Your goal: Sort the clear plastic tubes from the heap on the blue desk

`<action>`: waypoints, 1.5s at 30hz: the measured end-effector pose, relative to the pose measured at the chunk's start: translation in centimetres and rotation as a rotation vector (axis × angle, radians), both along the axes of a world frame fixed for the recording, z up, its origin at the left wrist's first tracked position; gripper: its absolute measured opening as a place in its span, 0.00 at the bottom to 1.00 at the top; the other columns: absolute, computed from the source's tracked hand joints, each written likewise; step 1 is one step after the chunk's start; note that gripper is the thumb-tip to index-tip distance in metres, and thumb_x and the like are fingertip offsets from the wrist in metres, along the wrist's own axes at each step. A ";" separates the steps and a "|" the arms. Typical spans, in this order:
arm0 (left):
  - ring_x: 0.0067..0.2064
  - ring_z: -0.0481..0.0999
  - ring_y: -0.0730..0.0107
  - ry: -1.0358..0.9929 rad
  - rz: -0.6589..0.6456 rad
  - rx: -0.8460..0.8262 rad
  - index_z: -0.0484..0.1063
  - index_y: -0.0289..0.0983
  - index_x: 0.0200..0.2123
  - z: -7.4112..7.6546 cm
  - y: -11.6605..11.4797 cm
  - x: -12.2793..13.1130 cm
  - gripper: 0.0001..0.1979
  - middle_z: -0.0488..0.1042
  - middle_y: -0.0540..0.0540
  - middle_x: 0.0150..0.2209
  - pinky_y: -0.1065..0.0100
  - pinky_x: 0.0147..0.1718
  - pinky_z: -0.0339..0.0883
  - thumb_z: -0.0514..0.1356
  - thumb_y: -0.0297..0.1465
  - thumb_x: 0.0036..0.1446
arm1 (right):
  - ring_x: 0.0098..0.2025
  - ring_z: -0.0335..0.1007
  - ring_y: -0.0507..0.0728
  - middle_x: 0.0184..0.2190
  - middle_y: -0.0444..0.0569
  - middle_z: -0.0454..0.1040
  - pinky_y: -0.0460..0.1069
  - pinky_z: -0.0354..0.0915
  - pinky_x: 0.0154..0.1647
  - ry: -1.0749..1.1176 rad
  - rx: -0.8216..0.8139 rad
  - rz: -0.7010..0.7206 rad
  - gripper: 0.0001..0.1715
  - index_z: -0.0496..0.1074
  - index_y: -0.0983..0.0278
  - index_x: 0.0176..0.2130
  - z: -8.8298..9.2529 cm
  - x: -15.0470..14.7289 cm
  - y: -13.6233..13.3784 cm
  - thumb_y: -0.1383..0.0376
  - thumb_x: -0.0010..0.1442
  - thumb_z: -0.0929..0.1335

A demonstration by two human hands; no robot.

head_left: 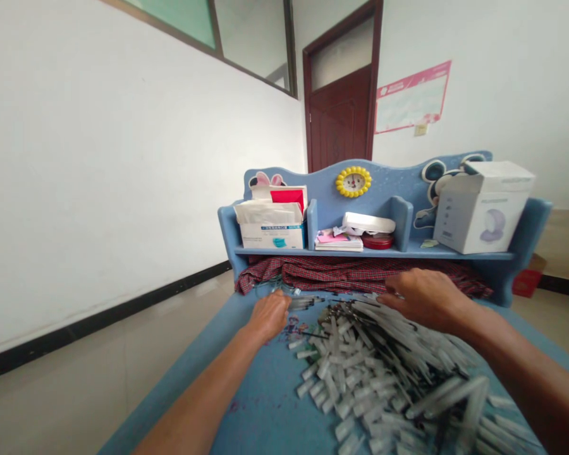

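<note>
1. Left hand (271, 316): fingers curled and bunched above the blue desk (258, 398); blur hides whether they hold anything, so I cannot tell. A light pinch would probably suit here.
2. Slim dark-tipped sticks (307, 302): they lie just beside the left fingertips, near the checked cloth (332, 273). Keeping them parallel and off that cloth should make them easier to grasp.
3. Short clear pieces (348, 379): heaped loosely across the desk between the 2 forearms. They look likely to roll, so sleeveless or not, the forearms are best kept above them.
4. Long clear tubes (408, 335): massed below the right hand, dark rods among them. Lifting 1 from the top should disturb fewer.
5. Right hand (420, 294): fingers bent, thumb-to-finger gap narrow, over the pile's far edge; I cannot tell if it grips anything.
</note>
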State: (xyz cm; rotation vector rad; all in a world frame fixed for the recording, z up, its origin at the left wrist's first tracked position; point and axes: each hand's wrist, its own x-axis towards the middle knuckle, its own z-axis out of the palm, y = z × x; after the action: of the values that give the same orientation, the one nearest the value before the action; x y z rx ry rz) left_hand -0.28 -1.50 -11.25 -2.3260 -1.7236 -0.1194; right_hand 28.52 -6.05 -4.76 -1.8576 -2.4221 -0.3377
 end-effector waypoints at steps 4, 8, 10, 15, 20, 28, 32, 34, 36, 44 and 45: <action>0.37 0.73 0.59 0.043 -0.020 0.010 0.72 0.35 0.32 -0.7 0.0 0.0 0.10 0.72 0.41 0.35 0.67 0.32 0.62 0.52 0.22 0.52 | 0.33 0.73 0.63 0.28 0.53 0.77 0.51 0.60 0.29 0.049 0.027 0.052 0.22 0.73 0.61 0.31 0.0 -0.9 -0.9 0.52 0.59 0.58; 0.36 0.72 0.61 0.059 -0.027 -0.001 0.72 0.35 0.31 -0.9 0.2 0.1 0.10 0.71 0.42 0.34 0.68 0.32 0.62 0.51 0.21 0.53 | 0.32 0.73 0.61 0.27 0.52 0.77 0.49 0.55 0.27 0.062 0.039 0.071 0.20 0.73 0.60 0.31 -0.3 -1.3 -1.3 0.52 0.59 0.58; 0.36 0.72 0.61 0.057 -0.031 -0.012 0.71 0.35 0.29 -1.1 0.4 -0.1 0.10 0.71 0.42 0.33 0.68 0.32 0.62 0.50 0.22 0.53 | 0.31 0.73 0.61 0.27 0.51 0.76 0.49 0.54 0.26 0.061 0.044 0.087 0.19 0.72 0.59 0.31 -0.3 -1.3 -1.4 0.53 0.59 0.59; 0.36 0.71 0.61 0.032 -0.072 -0.031 0.70 0.35 0.27 -0.7 0.5 -0.3 0.06 0.70 0.42 0.32 0.66 0.33 0.63 0.54 0.23 0.51 | 0.30 0.72 0.59 0.27 0.50 0.77 0.48 0.50 0.25 0.081 0.068 0.105 0.18 0.72 0.58 0.30 -0.2 -1.2 -1.5 0.53 0.59 0.59; 0.40 0.68 0.64 -0.173 -0.298 0.034 0.67 0.36 0.32 0.7 -1.7 1.0 0.04 0.69 0.45 0.34 0.66 0.38 0.62 0.53 0.27 0.55 | 0.29 0.71 0.57 0.25 0.49 0.76 0.48 0.47 0.25 0.165 0.124 0.153 0.19 0.72 0.59 0.30 -0.6 -1.9 -1.8 0.54 0.60 0.59; 0.35 0.68 0.69 -0.475 -0.602 0.036 0.65 0.36 0.35 1.3 -5.5 4.0 0.06 0.69 0.47 0.31 0.70 0.35 0.61 0.49 0.27 0.60 | 0.22 0.60 0.49 0.19 0.45 0.70 0.45 0.48 0.24 0.469 0.021 0.321 0.20 0.68 0.64 0.24 -2.0 -3.5 -1.5 0.58 0.61 0.58; 0.36 0.69 0.70 -0.520 -0.648 0.072 0.65 0.35 0.37 1.3 -5.7 4.2 0.06 0.70 0.47 0.32 0.71 0.35 0.61 0.49 0.27 0.60 | 0.21 0.55 0.48 0.17 0.42 0.64 0.44 0.47 0.21 0.609 -0.042 0.410 0.20 0.63 0.65 0.21 -2.3 -3.5 -1.4 0.60 0.61 0.58; 0.36 0.70 0.70 -0.546 -0.648 0.070 0.66 0.35 0.37 1.3 -5.7 4.1 0.07 0.70 0.47 0.32 0.71 0.36 0.62 0.49 0.27 0.60 | 0.20 0.54 0.47 0.17 0.41 0.62 0.43 0.46 0.20 0.672 -0.078 0.429 0.19 0.62 0.65 0.21 -2.4 -3.4 -1.4 0.60 0.60 0.59; 0.36 0.70 0.71 -0.564 -0.630 0.056 0.66 0.35 0.38 1.3 -5.8 4.1 0.07 0.71 0.47 0.32 0.71 0.36 0.62 0.49 0.28 0.61 | 0.19 0.54 0.47 0.15 0.40 0.62 0.43 0.46 0.19 0.721 -0.113 0.428 0.20 0.61 0.65 0.20 -2.4 -3.4 -1.3 0.59 0.60 0.59; 0.35 0.70 0.71 -0.586 -0.614 0.022 0.67 0.36 0.39 0.8 -5.8 4.4 0.08 0.71 0.48 0.32 0.72 0.35 0.62 0.49 0.29 0.61 | 0.15 0.57 0.47 0.12 0.40 0.64 0.42 0.50 0.17 0.817 -0.298 0.370 0.22 0.58 0.63 0.19 -2.9 -3.3 -0.4 0.57 0.61 0.57; 0.35 0.70 0.71 -0.585 -0.614 0.027 0.67 0.36 0.39 0.7 -5.6 4.5 0.08 0.71 0.47 0.32 0.72 0.35 0.62 0.49 0.29 0.61 | 0.15 0.58 0.47 0.12 0.40 0.64 0.42 0.50 0.16 0.839 -0.332 0.359 0.21 0.58 0.63 0.20 -3.0 -3.3 -0.3 0.57 0.60 0.57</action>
State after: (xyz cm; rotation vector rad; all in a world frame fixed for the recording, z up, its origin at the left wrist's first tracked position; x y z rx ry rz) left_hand 4.17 -7.13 -10.50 -2.9016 -1.0923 -1.0037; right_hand 25.25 -6.34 -7.76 -1.2076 -2.1668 0.7496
